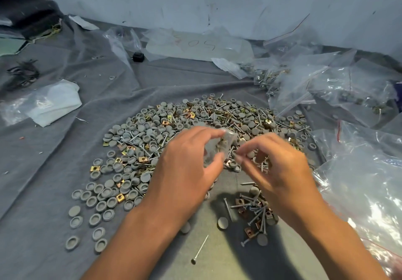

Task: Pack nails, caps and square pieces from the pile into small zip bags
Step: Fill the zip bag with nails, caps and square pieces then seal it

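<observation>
Your head camera looking forward and down, sitting close over pile on grey cloth, facing wall; single view only.

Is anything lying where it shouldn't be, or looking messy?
One nail lies alone on the grey cloth, apart from the big pile, near the bottom of the view. A few grey caps have also strayed at the pile's lower left edge. Nothing looks broken.

Pile of grey round caps, silver nails, brass-coloured square pieces spread on grey cloth. Small clear zip bag held above pile, partly filled; contents blurred. Loose nail nearest camera.
</observation>
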Demonstrator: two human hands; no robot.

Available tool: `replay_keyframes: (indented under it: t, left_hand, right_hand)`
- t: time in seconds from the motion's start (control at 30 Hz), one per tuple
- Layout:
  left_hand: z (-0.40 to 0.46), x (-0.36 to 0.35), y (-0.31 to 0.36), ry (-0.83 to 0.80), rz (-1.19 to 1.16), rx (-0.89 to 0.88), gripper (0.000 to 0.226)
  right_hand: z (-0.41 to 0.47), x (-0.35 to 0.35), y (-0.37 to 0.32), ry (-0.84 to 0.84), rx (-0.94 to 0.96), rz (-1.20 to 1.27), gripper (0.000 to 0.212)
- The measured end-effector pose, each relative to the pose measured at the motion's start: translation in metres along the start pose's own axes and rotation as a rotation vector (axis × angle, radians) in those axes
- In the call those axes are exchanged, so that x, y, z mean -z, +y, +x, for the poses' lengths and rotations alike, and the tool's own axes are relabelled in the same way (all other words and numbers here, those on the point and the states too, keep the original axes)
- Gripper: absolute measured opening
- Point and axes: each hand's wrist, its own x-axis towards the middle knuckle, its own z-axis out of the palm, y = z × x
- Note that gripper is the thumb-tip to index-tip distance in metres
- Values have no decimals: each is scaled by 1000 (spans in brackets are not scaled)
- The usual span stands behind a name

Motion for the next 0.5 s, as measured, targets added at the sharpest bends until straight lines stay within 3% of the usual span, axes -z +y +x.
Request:
replay_keyframes:
  t: [0.07, 0.13, 0.2, 0.33, 0.5]
  left_hand:
    - [1, 2, 2, 158, -36, -22, 41]
    - [3, 5, 2, 300, -42, -29, 37]
    - [4, 6, 0, 264, 25, -4, 37]
    - [0, 1, 0, 35, 125, 46, 39]
    - [1, 0, -2, -18, 89, 25, 39]
  right_hand:
    - [-6, 2, 5, -390, -92, -104, 14]
    - [-14, 0, 8, -607, -57, -222, 21]
    - [-19, -1, 6, -638, -22, -291, 24]
    - [-21, -1, 2, -602, -5, -342, 21]
    - [-18, -5, -6, -477, -155, -215, 14]
